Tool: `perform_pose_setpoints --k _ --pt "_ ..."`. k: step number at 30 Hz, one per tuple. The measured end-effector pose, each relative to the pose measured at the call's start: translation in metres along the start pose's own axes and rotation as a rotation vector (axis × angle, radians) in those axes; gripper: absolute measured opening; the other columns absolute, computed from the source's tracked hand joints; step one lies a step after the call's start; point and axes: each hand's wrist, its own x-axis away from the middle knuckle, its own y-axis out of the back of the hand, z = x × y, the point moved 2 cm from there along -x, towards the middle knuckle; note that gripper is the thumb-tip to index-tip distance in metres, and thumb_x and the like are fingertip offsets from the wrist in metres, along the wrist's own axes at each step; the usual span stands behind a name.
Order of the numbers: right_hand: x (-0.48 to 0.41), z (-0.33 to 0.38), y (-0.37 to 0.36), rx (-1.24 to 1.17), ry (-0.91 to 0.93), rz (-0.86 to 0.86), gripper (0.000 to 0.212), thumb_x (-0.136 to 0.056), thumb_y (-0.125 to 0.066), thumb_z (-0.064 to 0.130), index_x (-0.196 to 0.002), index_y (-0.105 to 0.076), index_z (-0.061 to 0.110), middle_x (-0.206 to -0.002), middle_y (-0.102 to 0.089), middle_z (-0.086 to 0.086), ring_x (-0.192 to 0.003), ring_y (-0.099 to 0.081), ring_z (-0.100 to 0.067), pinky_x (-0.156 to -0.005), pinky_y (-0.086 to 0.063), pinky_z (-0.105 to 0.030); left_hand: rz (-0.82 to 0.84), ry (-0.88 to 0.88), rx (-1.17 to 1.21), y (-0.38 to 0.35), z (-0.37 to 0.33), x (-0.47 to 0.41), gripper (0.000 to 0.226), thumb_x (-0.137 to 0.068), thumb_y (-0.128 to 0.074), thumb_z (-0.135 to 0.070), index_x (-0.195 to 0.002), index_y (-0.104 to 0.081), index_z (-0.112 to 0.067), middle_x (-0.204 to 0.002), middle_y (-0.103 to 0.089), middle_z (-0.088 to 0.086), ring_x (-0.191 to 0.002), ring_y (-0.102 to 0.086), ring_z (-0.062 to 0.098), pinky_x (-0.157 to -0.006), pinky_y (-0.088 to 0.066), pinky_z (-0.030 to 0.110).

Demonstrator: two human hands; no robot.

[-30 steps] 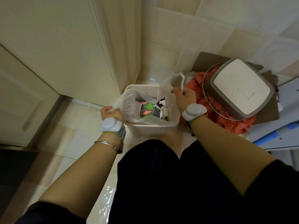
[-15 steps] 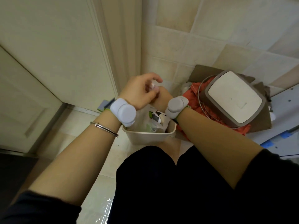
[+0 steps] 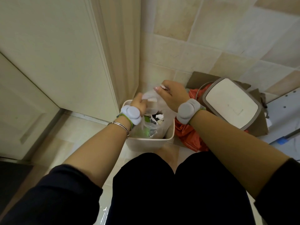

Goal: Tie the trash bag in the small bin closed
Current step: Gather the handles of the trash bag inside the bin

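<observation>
Both hands are closed on the gathered top of the trash bag (image 3: 159, 118), above the small bin (image 3: 146, 144). The left hand (image 3: 140, 103) is a fist around a twisted white piece of the plastic, and the right hand (image 3: 172, 95) pinches another piece between thumb and fingers, a little farther and higher. The two hands are very near each other, with only the bunched plastic between them. If a knot is already formed there, I cannot tell — the fingers hide that part.

The bag is thin and half transparent. Its lower part sits inside the bin, and through it some rubbish shows: something green, some white paper and darker pieces. The bin is cream, with rounded corners, and stands on the pale tiled floor (image 3: 53, 143) just beyond the person's knees, which are in dark clothes.

Each wrist carries a grey rounded device on a green strap, and the left wrist has also a thin metal bracelet (image 3: 121, 127).

To the right of the bin lies an orange cloth (image 3: 189, 133), touching or almost touching its wall. Farther right is a grey lid with a white top (image 3: 231, 101), resting tilted over brown cardboard. On the left is a cream door (image 3: 48, 54) — behind the bin, a beige tiled wall (image 3: 203, 38).
</observation>
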Motion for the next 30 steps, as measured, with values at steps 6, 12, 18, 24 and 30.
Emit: perform_pose_setpoints --k 6,12,18,24,30 --pt "0.003 0.029 0.004 0.446 0.491 0.236 0.035 -0.091 -0.041 0.028 -0.086 -0.062 0.002 -0.096 -0.060 -0.018 -0.087 -0.052 -0.030 -0.073 -0.040 -0.038 0.309 -0.088 -0.395 -0.003 0.000 -0.011 0.085 -0.060 -0.076 -0.040 -0.133 -0.043 -0.008 -0.127 -0.056 0.013 -0.107 -0.053 0.024 -0.096 -0.044 0.031" --pt "-0.030 0.046 -0.009 0.461 0.490 0.324 0.047 -0.088 -0.034 0.036 -0.094 -0.061 -0.002 -0.103 -0.061 -0.023 -0.097 -0.056 -0.034 -0.081 -0.043 -0.041 0.347 -0.094 -0.296 -0.013 -0.010 0.001 0.032 -0.089 -0.053 -0.038 -0.103 -0.060 -0.011 -0.079 -0.057 0.000 -0.065 -0.048 0.009 -0.061 -0.040 0.010" --pt "-0.032 0.013 0.016 0.053 0.199 0.175 0.036 -0.092 -0.046 0.021 -0.076 -0.059 -0.008 -0.058 -0.057 -0.005 -0.053 -0.048 -0.005 -0.060 -0.041 -0.018 0.304 0.149 0.735 0.012 0.018 -0.025 0.017 -0.092 -0.046 -0.022 -0.075 -0.047 -0.018 -0.030 -0.034 -0.011 -0.029 -0.029 0.001 -0.041 -0.026 0.017" --pt "-0.020 0.034 0.010 0.155 0.353 0.362 0.035 -0.084 -0.046 0.030 -0.055 -0.047 0.010 -0.051 -0.039 -0.001 -0.056 -0.038 -0.021 -0.051 -0.024 -0.024 0.463 -0.038 0.165 0.001 0.012 -0.025 0.077 -0.043 -0.074 -0.015 -0.113 -0.051 0.009 -0.091 -0.058 0.012 -0.077 -0.056 0.019 -0.072 -0.047 0.028" --pt "-0.044 0.043 -0.015 0.228 0.259 0.342 0.038 -0.089 -0.053 0.027 -0.081 -0.060 -0.009 -0.071 -0.057 -0.019 -0.071 -0.049 -0.029 -0.067 -0.037 -0.037 0.471 -0.082 -0.286 -0.014 -0.016 -0.006 0.048 -0.089 -0.053 -0.038 -0.123 -0.054 -0.004 -0.126 -0.060 0.016 -0.113 -0.058 0.030 -0.082 -0.042 0.027"
